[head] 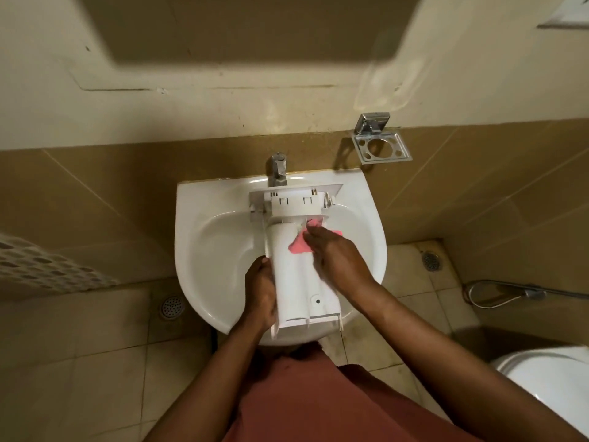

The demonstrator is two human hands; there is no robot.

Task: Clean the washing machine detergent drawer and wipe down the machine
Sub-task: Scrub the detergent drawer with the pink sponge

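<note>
A white plastic detergent drawer (294,275) lies lengthwise over a white wash basin (210,247), its front panel toward the tap and its underside facing up. My left hand (260,293) grips the drawer's left edge near its close end. My right hand (334,255) presses a pink cloth (298,245) against the drawer's upper right part, fingers over the cloth. Most of the cloth is hidden under the hand.
A chrome tap (278,169) stands at the back of the basin. A chrome holder (381,143) is fixed to the tiled wall at right. A toilet (551,382) sits at lower right, floor drains (172,307) left and right, a hose (503,293) by the right wall.
</note>
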